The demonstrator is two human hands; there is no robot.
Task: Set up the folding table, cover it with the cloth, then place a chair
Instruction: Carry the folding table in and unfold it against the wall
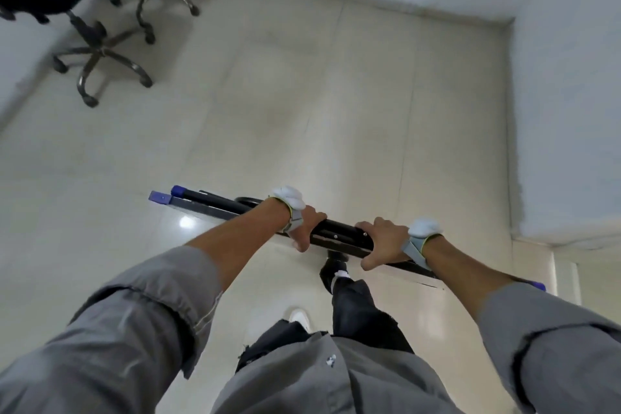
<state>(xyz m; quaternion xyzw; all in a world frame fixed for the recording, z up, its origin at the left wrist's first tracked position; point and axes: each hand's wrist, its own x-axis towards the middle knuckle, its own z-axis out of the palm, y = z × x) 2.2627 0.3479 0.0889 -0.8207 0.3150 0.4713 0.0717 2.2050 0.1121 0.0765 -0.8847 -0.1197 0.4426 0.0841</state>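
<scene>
- The folding desk [215,205] is held folded and on edge, low in front of the body. Its long top edge runs from the left across to the right. Black legs with blue end caps are seen lying flat against it. Whether its lower edge touches the floor cannot be told.
- The left grip [307,223] is wrapped over the top edge near the middle, fingers on the far side and thumb on the near side. The right grip [383,242] is wrapped round the same edge just to the right, apart from the left one. The desk is held firmly by both.
- Both forearms are stretched forward and downward. Grey sleeves are bunched above the forearms, and a band is worn at each wrist.
- The step in hand is judged to be bringing the desk to an open spot, with the unfolding not yet done. The desk should be held away from the leg [332,274] close behind it and set down on the bare floor [302,94]. The legs are best swung out only once fingers are away from the hinges.
- Two office chairs [100,54] stand well apart at the far left, near the wall. No cloth is in view.
</scene>
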